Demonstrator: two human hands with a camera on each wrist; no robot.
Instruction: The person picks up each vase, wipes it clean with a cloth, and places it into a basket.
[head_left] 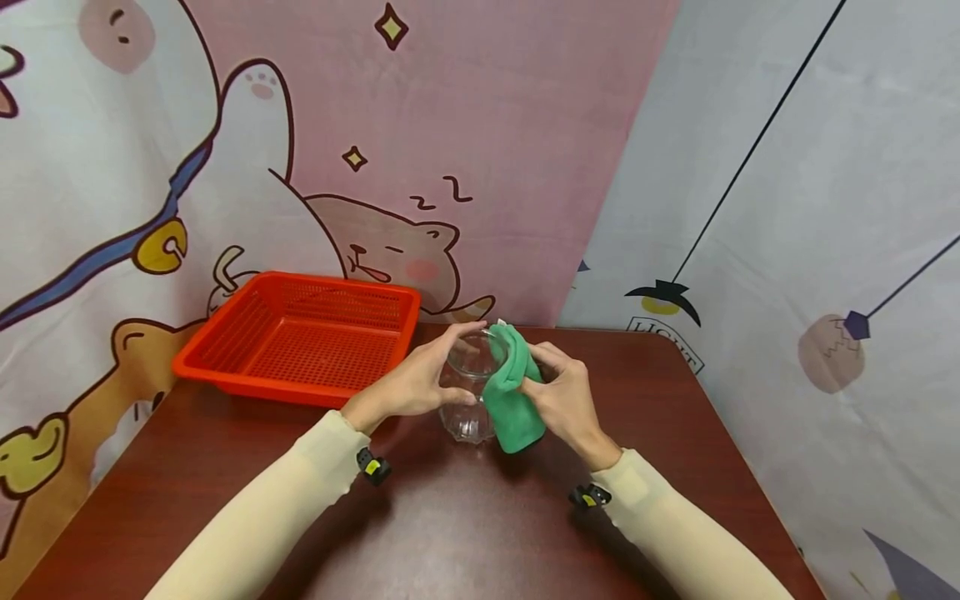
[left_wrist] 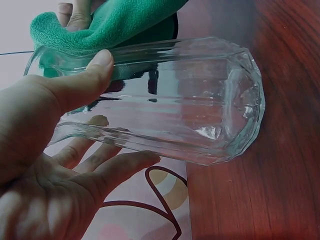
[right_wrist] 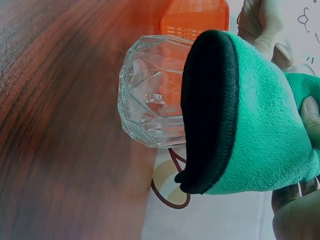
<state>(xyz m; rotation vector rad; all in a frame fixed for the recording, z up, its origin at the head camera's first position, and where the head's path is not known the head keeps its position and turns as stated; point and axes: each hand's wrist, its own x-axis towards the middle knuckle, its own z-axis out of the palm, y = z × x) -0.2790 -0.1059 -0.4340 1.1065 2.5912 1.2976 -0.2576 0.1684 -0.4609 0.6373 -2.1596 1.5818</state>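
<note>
A clear glass jar [head_left: 467,423] with a faceted base stands roughly upright in the middle of the head view; whether its base touches the table I cannot tell. My left hand [head_left: 411,380] holds it from the left near the top, thumb on the near side and fingers round the far side. From the right, my right hand [head_left: 567,398] pinches a folded green cloth [head_left: 516,421] with a dark edge. The cloth lies over the right side of the jar's rim and hangs down beside the glass. In the right wrist view the cloth [right_wrist: 270,120] hides the jar's upper part.
To the left behind my left hand is a red-orange plastic basket [head_left: 330,342] with perforated sides. The dark reddish wooden table [head_left: 465,533] ends at a printed cartoon curtain [head_left: 510,167] at the back and a pale curtain [head_left: 825,250] on the right.
</note>
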